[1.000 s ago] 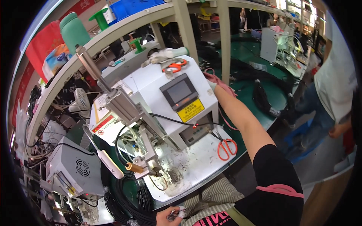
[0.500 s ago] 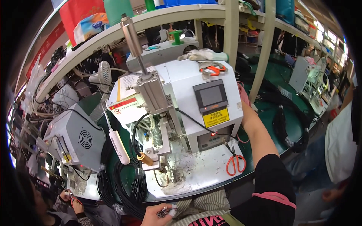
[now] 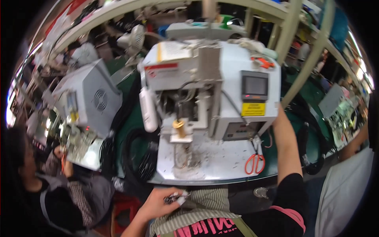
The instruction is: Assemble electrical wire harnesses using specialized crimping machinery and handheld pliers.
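Low in front of my apron, my left hand [image 3: 161, 202] is closed around small shiny metal pieces [image 3: 172, 198]; blur hides their exact kind. White coverings show on its fingertips. My right forearm [image 3: 287, 148] runs up along the right side of a white bench machine [image 3: 231, 94], and the hand itself is hidden behind the housing. This machine carries a small dark screen [image 3: 254, 86], a yellow label [image 3: 253, 109] and a brass-coloured cylinder [image 3: 179, 128] above its base plate [image 3: 213, 164]. Orange-handled scissors [image 3: 254, 163] lie at the plate's right.
Coiled black cables [image 3: 147, 162] rest on the green tabletop left of the machine. A second grey machine [image 3: 89, 98] stands farther left, with a seated co-worker [image 3: 59, 197] beside it. A white handheld-shaped device [image 3: 148, 110] hangs nearby. Shelf posts [image 3: 314, 55] rise at the back right.
My view has shifted and levelled, so the machine now appears farther right and more upright. The right arm still reaches beside the housing; the left hand keeps its grip and shows more fully.
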